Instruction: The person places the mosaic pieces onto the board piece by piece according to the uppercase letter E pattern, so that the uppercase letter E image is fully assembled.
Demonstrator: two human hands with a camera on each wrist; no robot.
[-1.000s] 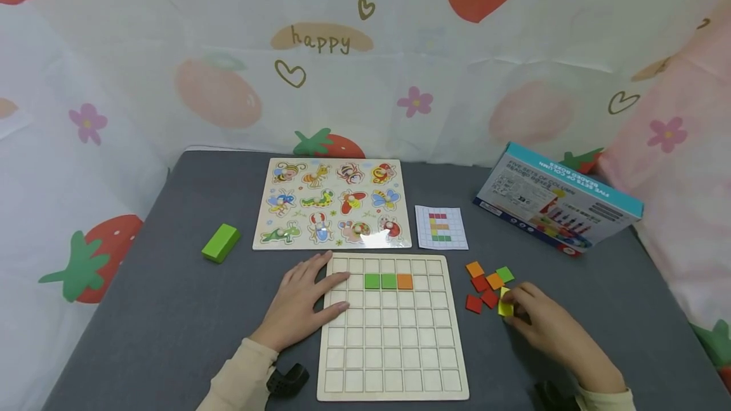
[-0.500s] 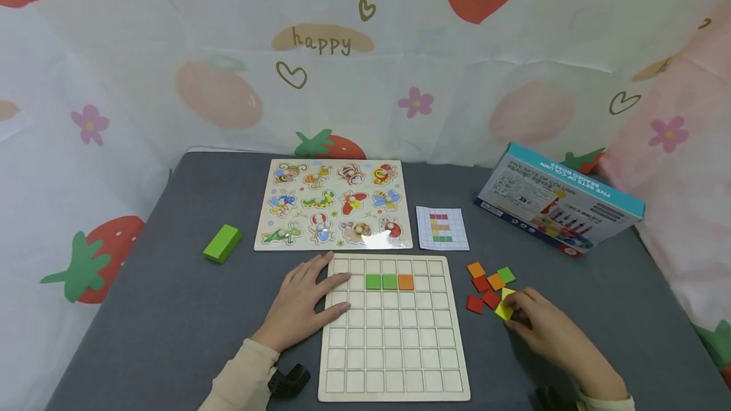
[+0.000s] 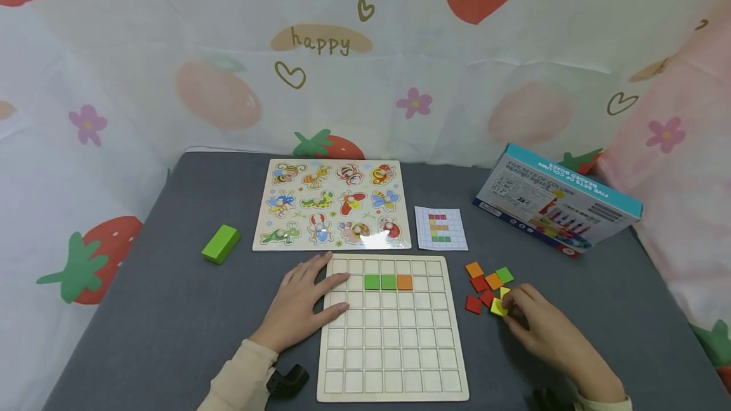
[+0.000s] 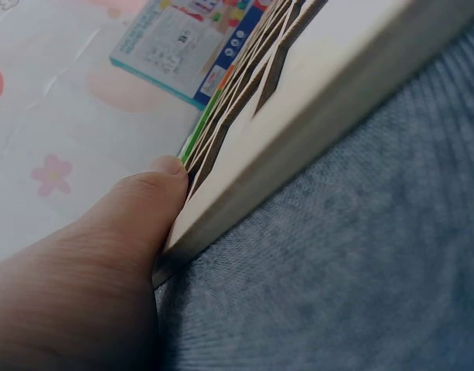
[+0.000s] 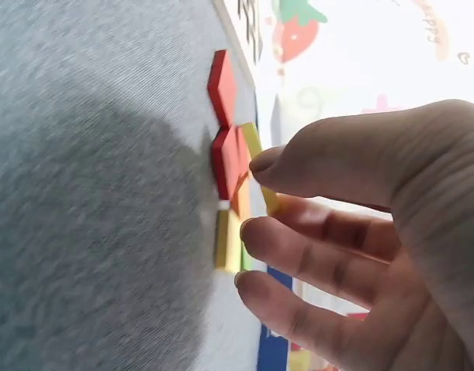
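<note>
In the head view a pale wooden grid board (image 3: 393,337) lies in front of me, with two green tiles (image 3: 372,282) and an orange tile (image 3: 404,282) in one row near its far edge. My left hand (image 3: 302,303) rests on its left edge, fingers spread; the left wrist view shows the thumb (image 4: 144,201) on the rim. Right of the board, my right hand (image 3: 539,328) pinches a yellow tile (image 5: 252,141) between thumb and index finger, tilted above the small pile. Another yellow tile (image 5: 227,241) lies below. Red tiles (image 3: 473,304), orange tiles (image 3: 474,269) and a green tile (image 3: 505,274) lie beside them.
Behind the board lie an insect picture puzzle (image 3: 331,205) and a pattern card (image 3: 441,229) with coloured squares. A toy box (image 3: 559,202) stands at the back right. A green block (image 3: 221,244) lies on the left of the grey tablecloth (image 3: 154,322).
My right hand has shifted slightly left over the pile, and the yellow tile at its fingertips has turned and moved left with it. My left hand stays on the board.
</note>
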